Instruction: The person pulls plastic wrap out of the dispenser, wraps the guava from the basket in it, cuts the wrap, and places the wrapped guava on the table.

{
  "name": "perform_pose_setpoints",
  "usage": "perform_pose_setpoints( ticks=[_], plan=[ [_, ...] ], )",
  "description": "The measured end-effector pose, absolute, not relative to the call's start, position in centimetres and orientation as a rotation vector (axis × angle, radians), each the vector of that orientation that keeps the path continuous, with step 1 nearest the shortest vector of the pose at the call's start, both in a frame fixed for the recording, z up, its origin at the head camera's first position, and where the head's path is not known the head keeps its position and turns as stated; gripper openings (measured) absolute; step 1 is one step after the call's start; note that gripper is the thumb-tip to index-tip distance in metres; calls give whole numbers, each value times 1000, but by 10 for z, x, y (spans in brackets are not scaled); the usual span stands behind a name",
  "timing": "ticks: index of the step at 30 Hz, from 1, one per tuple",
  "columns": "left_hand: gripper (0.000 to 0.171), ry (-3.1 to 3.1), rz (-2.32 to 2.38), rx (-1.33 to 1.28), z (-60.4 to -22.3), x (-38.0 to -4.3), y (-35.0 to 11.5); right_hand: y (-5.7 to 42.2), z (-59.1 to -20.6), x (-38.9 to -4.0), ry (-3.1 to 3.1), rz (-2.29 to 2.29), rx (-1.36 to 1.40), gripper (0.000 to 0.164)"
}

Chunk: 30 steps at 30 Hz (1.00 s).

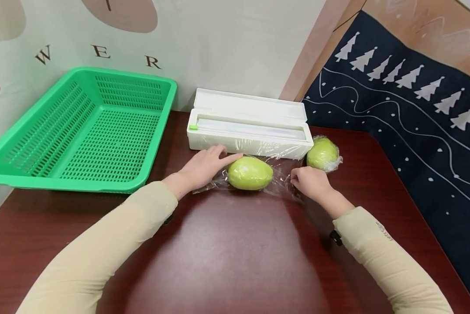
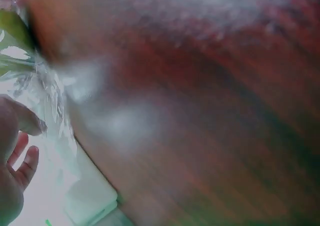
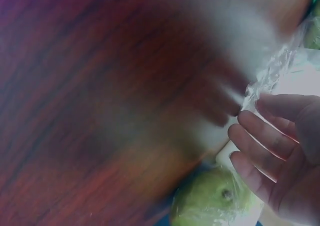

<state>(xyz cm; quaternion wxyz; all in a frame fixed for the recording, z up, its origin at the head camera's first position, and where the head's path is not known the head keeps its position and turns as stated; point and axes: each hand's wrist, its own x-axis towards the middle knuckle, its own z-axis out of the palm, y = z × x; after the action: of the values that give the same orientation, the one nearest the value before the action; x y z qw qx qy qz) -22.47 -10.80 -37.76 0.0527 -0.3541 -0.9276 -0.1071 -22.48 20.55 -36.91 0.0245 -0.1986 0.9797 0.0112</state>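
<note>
A smooth oval green fruit (image 1: 250,173) lies on the table, covered by clear plastic wrap (image 1: 279,185) that spreads out on both sides. My left hand (image 1: 205,168) is at its left, the thumb stretched to the fruit's upper left side. In the left wrist view the left hand's fingers (image 2: 30,163) are loosely bent beside the crinkled wrap. On the other side, my right hand (image 1: 311,182) pinches the wrap's right end between thumb and forefinger, its other fingers bent. Just beyond it sits a second green fruit (image 1: 323,153), wrapped in film, its stem end showing in the right wrist view.
Behind the fruit stands a white cling-film box (image 1: 250,146) with its lid raised, a roll inside and a green slider at its left end. A green slotted basket (image 1: 150,152) takes up the back left of the dark red table (image 1: 227,253). Printed cloths hang behind and at right.
</note>
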Motion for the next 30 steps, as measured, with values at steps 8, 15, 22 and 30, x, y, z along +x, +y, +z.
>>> perform_pose_setpoints(
  ticks=[8, 15, 22, 30],
  plan=[
    [75, -2838, -334, -1108, -377, -227, -106, 216, -357, -218, 2971, 164, -660, 22],
    [66, -2832, -339, -1098, -373, -231, -107, 215, -333, -205, 2942, 357, -764, 21],
    [73, -2855, -343, -1064, -370, -231, -110, 180, -320, -208, 2957, -284, -826, 60],
    [71, -2881, -514, -1044, -358, -229, -109, 146, -353, -209, 2722, -558, -964, 101]
  ],
)
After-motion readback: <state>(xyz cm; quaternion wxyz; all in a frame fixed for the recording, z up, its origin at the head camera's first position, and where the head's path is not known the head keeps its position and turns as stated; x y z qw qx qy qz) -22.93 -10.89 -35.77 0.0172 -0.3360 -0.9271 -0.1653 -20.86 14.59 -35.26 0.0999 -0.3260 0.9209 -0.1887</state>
